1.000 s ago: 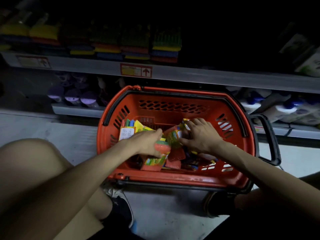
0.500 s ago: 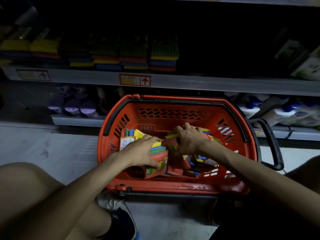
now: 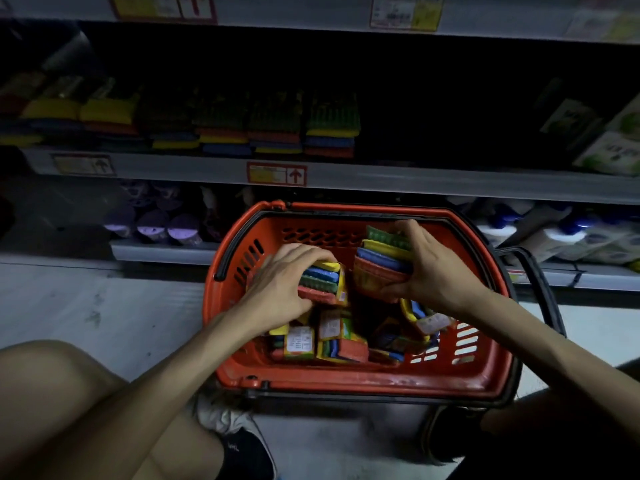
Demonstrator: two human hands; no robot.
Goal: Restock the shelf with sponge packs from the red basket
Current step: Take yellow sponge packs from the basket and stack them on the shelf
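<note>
Sponge packs [image 3: 320, 280] gripped in left hand [image 3: 280, 282] and right hand [image 3: 429, 268] over red basket [image 3: 346, 379].
Either may be dropped if curled fingers [image 3: 412, 232] slip.

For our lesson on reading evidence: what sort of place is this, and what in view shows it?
Most likely a shop aisle, perhaps a supermarket: a shelf with price labels on its edge, sponge packs stacked on it, and a red basket holding more packs on the floor.

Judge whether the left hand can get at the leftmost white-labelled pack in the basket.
Probably not yet: the leftmost white-labelled pack lies uncovered, but the left hand is full, gripping another sponge pack.
</note>
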